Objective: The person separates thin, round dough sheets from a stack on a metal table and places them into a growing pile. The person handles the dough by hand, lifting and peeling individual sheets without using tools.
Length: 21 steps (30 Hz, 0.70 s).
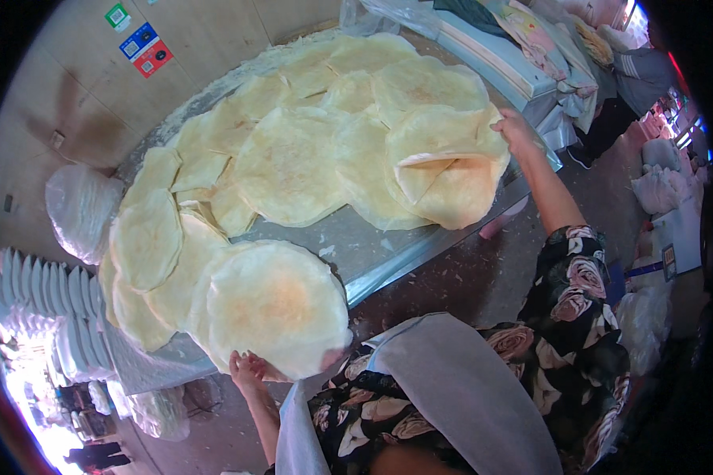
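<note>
Thin round flatbreads (291,157) overlap across a metal-topped table (362,243). My left hand (248,369) is at the near rim of a large flatbread with a browned centre (276,303), its fingers curled against the edge. That bread lies on others at the table's near left corner and reaches towards my body. At the right end, my right hand (514,130) grips the outer edge of another flatbread (451,133). Its front edge gapes in a fold, showing a browned layer (460,184) beneath. My right fingertips are partly hidden by the bread.
A clear plastic bundle (83,211) stands by the wall at the left, above stacked white objects (47,285). White flour (202,98) lines the table's back edge. Cloths (535,44) cover a pale box (493,53) at the right. Beyond it stands a person (647,77).
</note>
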### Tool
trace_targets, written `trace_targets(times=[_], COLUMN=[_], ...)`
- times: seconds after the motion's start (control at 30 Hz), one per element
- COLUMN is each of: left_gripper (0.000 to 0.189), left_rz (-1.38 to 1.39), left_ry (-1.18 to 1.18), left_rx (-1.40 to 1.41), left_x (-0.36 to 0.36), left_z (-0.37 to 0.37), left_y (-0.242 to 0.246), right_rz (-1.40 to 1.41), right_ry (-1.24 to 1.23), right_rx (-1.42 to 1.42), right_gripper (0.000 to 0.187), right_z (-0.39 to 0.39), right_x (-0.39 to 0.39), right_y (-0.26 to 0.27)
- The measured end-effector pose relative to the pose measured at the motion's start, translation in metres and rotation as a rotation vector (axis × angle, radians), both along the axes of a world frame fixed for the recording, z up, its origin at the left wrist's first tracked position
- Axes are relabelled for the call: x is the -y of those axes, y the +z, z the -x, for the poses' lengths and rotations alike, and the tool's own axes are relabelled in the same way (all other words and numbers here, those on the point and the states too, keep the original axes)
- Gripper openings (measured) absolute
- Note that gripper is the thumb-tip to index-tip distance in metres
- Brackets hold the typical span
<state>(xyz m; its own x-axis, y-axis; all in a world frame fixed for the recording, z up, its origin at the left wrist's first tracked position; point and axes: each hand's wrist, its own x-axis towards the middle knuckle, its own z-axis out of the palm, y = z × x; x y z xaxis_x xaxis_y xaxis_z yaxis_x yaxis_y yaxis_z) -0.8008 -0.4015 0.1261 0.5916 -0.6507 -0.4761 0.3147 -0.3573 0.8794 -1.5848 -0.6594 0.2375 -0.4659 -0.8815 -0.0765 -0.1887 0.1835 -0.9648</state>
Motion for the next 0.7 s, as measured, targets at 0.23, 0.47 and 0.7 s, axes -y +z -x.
trace_targets(times=[0.23, 0.47, 0.7], left_gripper=[0.042, 0.037, 0.037], left_rz=[0.036, 0.259, 0.404], left_ry=[-0.007, 0.223, 0.204], left_rx=[0.091, 0.515, -0.222], left_x=[0.000, -0.036, -0.040], left_z=[0.006, -0.022, -0.007], left_y=[0.006, -0.060, -0.051], right_rz=[0.282, -0.005, -0.021], right_ry=[0.153, -0.141, 0.763], right_rx=[-0.159, -1.118, -0.318], right_gripper=[0.046, 0.048, 0.050], right_z=[0.031, 0.034, -0.308], right_x=[0.014, 0.006, -0.080], right_y=[0.053, 0.052, -0.060])
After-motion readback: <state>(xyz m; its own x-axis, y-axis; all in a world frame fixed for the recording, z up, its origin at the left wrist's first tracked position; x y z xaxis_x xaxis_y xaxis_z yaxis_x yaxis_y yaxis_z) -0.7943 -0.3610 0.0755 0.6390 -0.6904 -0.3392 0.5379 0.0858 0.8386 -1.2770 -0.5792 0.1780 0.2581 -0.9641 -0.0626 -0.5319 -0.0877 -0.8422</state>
